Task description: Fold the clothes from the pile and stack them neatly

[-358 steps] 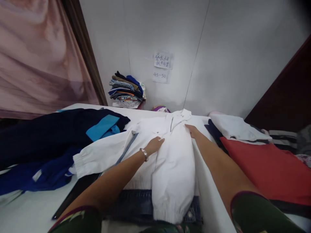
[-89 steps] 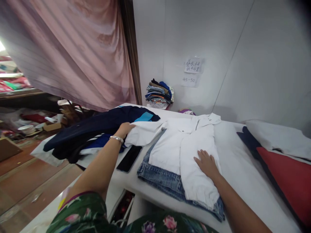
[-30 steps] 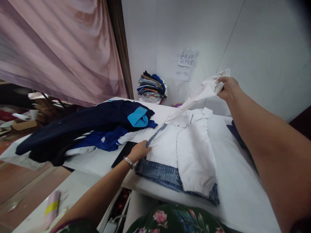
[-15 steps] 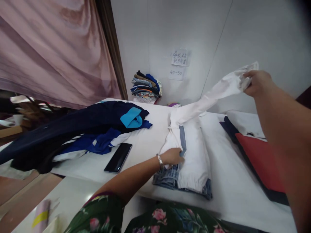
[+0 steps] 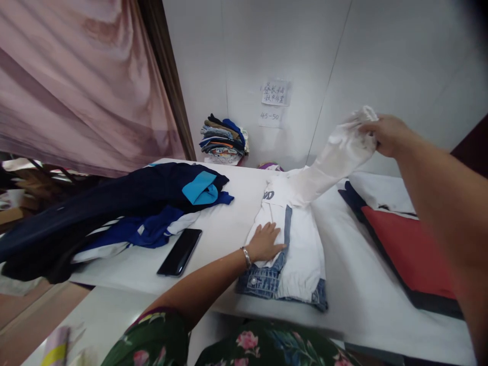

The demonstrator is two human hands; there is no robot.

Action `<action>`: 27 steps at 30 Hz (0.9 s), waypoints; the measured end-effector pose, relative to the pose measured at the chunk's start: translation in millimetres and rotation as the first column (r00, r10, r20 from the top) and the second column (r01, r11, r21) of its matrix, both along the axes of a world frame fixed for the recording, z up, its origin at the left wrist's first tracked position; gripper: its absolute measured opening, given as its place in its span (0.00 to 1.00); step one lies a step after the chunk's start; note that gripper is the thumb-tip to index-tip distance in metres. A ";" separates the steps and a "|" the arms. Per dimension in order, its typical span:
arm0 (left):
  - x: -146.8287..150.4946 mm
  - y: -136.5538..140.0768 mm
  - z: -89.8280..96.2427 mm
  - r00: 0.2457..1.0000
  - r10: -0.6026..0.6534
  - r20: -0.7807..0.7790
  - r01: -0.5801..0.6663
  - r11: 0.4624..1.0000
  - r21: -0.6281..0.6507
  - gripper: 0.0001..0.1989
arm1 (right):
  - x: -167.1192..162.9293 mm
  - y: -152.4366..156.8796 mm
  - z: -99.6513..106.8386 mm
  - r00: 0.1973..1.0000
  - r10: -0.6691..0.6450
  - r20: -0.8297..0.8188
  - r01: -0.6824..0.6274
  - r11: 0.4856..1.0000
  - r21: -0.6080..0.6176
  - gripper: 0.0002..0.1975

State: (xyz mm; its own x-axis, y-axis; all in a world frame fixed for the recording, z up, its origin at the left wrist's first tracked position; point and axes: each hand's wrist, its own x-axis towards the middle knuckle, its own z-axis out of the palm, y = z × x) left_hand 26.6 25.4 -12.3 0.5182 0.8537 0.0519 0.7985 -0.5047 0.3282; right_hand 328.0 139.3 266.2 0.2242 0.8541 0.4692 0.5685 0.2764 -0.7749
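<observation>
A white and blue denim jacket (image 5: pixel 303 249) lies partly folded on the white-covered table (image 5: pixel 354 284), its denim hem toward me. My left hand (image 5: pixel 266 243), with a silver bracelet at the wrist, rests flat on the jacket's left part, fingers spread. Out to the upper right, my right hand (image 5: pixel 385 134) grips the cuff end of a white sleeve (image 5: pixel 328 157) and holds it raised above the table. The sleeve slants down to the jacket's far end, where dark lettering shows.
Left of the jacket are a black phone (image 5: pixel 180 252) and a heap of dark navy clothes (image 5: pixel 125 198). Folded red and black clothing (image 5: pixel 400 249) lies at the right. A clothes stack (image 5: pixel 224 140) stands by the wall, under paper signs (image 5: pixel 275 93).
My right hand has drawn the sleeve slightly left and lower, and lettering now shows at the jacket's far end. My left hand has gone from bunched fingers to lying flat.
</observation>
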 end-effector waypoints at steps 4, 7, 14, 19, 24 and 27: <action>11.9 -2.9 -13.8 0.998 0.006 -0.067 -0.009 0.999 -0.044 0.32 | -61.1 -40.4 -3.6 0.927 0.340 0.160 -0.327 0.940 -0.100 0.22; 12.2 -1.7 -12.0 0.999 0.024 -0.032 -0.025 0.998 -0.055 0.30 | -110.0 -82.4 -41.0 0.705 0.564 0.429 -0.504 0.825 -0.256 0.27; -25.9 -17.3 -4.5 0.963 -0.078 0.260 0.083 0.996 -0.010 0.21 | -163.7 -158.3 -190.4 0.336 0.835 0.435 -0.576 0.548 -0.607 0.33; -63.5 -35.4 -6.4 0.954 -0.021 0.298 0.020 1.000 0.008 0.21 | -153.3 -167.7 -219.0 0.343 0.830 0.440 -0.584 0.555 -0.592 0.34; -79.6 -45.2 -17.9 0.810 0.272 0.519 -0.239 0.962 -0.131 0.19 | -161.2 -182.9 -217.5 0.330 0.768 0.549 -0.512 0.635 -0.579 0.35; -76.4 -52.7 -26.1 0.682 0.444 0.581 -0.367 0.895 -0.253 0.20 | -169.2 -194.7 -227.1 0.226 0.781 0.582 -0.500 0.605 -0.619 0.32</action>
State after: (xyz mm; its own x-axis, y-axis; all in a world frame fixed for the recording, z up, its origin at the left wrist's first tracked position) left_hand -49.8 -27.3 -38.4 0.0073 0.9921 0.1254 0.5224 -0.1107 0.8455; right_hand 158.8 -55.4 39.1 -0.7690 0.6213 -0.1505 0.6377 0.7288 -0.2493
